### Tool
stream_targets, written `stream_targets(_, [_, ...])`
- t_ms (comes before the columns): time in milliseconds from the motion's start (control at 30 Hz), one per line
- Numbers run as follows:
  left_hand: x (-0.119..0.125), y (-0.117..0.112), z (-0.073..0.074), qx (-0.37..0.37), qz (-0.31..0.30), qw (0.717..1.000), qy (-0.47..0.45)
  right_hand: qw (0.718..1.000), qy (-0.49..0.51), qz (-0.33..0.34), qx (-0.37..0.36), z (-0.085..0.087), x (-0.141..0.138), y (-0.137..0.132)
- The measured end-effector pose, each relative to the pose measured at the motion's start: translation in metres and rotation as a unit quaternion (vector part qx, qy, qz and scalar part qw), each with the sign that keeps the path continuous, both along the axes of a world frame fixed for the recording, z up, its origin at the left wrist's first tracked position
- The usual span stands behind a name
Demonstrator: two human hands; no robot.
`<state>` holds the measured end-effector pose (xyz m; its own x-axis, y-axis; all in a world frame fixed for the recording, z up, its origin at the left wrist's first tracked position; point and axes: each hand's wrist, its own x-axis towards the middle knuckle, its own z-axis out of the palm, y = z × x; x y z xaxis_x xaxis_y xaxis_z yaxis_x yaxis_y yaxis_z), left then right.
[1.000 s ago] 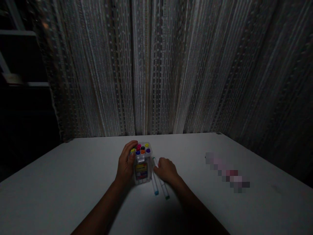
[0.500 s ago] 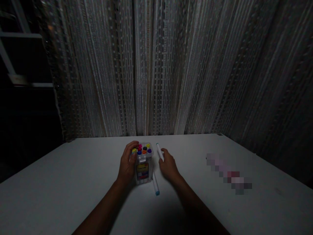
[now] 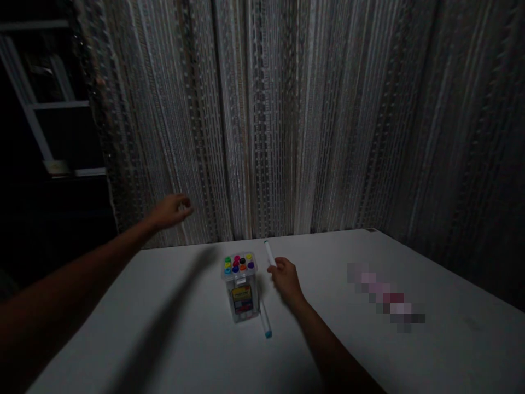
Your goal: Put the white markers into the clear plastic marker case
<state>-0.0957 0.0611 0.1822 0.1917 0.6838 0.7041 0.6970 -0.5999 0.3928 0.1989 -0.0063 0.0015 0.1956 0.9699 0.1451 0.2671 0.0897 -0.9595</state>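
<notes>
A clear plastic case [image 3: 245,298] packed with colourful-capped markers stands upright on the white table. My right hand [image 3: 287,280] is closed round a white marker [image 3: 269,253] with a teal end, just right of the case and tilted up to the left. A second white marker [image 3: 266,320] with a blue cap lies on the table against the case's right side. Up in the air at the left, in front of the curtain, is my left hand [image 3: 170,210]. Its fingers are loosely bent and apart from the thumb, with nothing seen in them.
The white table [image 3: 328,339] reaches back to a striped string curtain [image 3: 283,120]. On the table's right side lies a pixelated pinkish object [image 3: 381,293]. A dark shelf or window frame [image 3: 61,104] stands at the far left, with a small pale container [image 3: 56,167].
My left hand has let go of the marker case and risen up and to the left. My right hand keeps hold of its marker in nearly the same place. The view has shifted slightly.
</notes>
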Motion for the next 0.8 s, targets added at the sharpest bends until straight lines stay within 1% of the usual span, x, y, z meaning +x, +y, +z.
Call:
stream_targets(33, [-0.001, -0.003, 0.004, 0.012, 0.009, 1.000, -0.008, 0.999, 0.032, 0.010, -0.007, 0.006, 0.000, -0.003])
stream_targets(67, [0.003, -0.009, 0.000, 0.020, 0.011, 1.000, -0.020, 0.998, 0.057, 0.025, -0.010, 0.015, 0.001, -0.006])
stream_targets(100, [0.010, -0.019, -0.011, 0.025, 0.004, 0.999, -0.032, 0.997, 0.068, 0.047, -0.010, 0.025, 0.004, -0.010])
stream_targets(133, [0.020, -0.030, -0.028, 0.012, -0.025, 0.997, -0.072, 0.996, 0.060, 0.070, -0.008, 0.038, 0.007, -0.013])
stream_targets(167, [0.031, -0.043, -0.047, -0.017, -0.051, 0.993, -0.110, 0.995, 0.035, 0.097, -0.004, 0.052, 0.010, -0.017])
stream_targets(200, [0.042, -0.056, -0.068, -0.029, -0.065, 0.991, -0.116, 0.992, -0.006, 0.124, 0.002, 0.068, 0.015, -0.020])
stream_targets(233, [0.053, -0.068, -0.086, -0.033, -0.073, 0.989, -0.120, 0.989, -0.058, 0.136, 0.009, 0.086, 0.019, -0.023])
stream_targets(267, [0.062, -0.078, -0.101, -0.035, -0.081, 0.988, -0.127, 0.981, -0.117, 0.154, 0.022, 0.103, 0.023, -0.025])
stream_targets(300, [0.069, -0.086, -0.112, -0.036, -0.087, 0.986, -0.134, 0.965, -0.182, 0.182, 0.040, 0.121, 0.026, -0.027])
stream_targets(333, [0.075, -0.092, -0.120, -0.036, -0.089, 0.985, -0.142, 0.947, -0.246, 0.204, 0.047, 0.137, 0.029, -0.029])
stream_targets(367, [0.079, -0.095, -0.124, -0.033, -0.087, 0.984, -0.154, 0.928, -0.302, 0.213, 0.050, 0.152, 0.029, -0.031])
stream_targets(433, [0.086, -0.096, -0.126, -0.019, -0.077, 0.979, -0.187, 0.891, -0.391, 0.224, 0.055, 0.176, 0.026, -0.034])
stream_targets(467, [0.089, -0.094, -0.126, -0.012, -0.073, 0.976, -0.204, 0.874, -0.425, 0.228, 0.059, 0.184, 0.022, -0.034])
stream_targets(500, [0.092, -0.092, -0.126, -0.009, -0.075, 0.974, -0.216, 0.857, -0.455, 0.233, 0.066, 0.190, 0.017, -0.034])
stream_targets(567, [0.101, -0.087, -0.129, -0.019, -0.092, 0.969, -0.229, 0.830, -0.495, 0.243, 0.089, 0.197, 0.004, -0.031])
stream_targets(600, [0.106, -0.084, -0.131, -0.031, -0.105, 0.966, -0.236, 0.823, -0.501, 0.248, 0.098, 0.198, -0.003, -0.029])
stream_targets(633, [0.110, -0.082, -0.134, -0.047, -0.117, 0.962, -0.244, 0.824, -0.495, 0.256, 0.100, 0.197, -0.011, -0.025])
stream_targets(700, [0.118, -0.080, -0.140, -0.074, -0.137, 0.953, -0.261, 0.848, -0.447, 0.274, 0.076, 0.191, -0.023, -0.016])
stream_targets(767, [0.122, -0.080, -0.146, -0.082, -0.147, 0.945, -0.281, 0.880, -0.383, 0.279, 0.044, 0.180, -0.033, -0.007])
stream_targets(800, [0.124, -0.081, -0.148, -0.081, -0.147, 0.942, -0.292, 0.889, -0.364, 0.274, 0.041, 0.173, -0.037, -0.004])
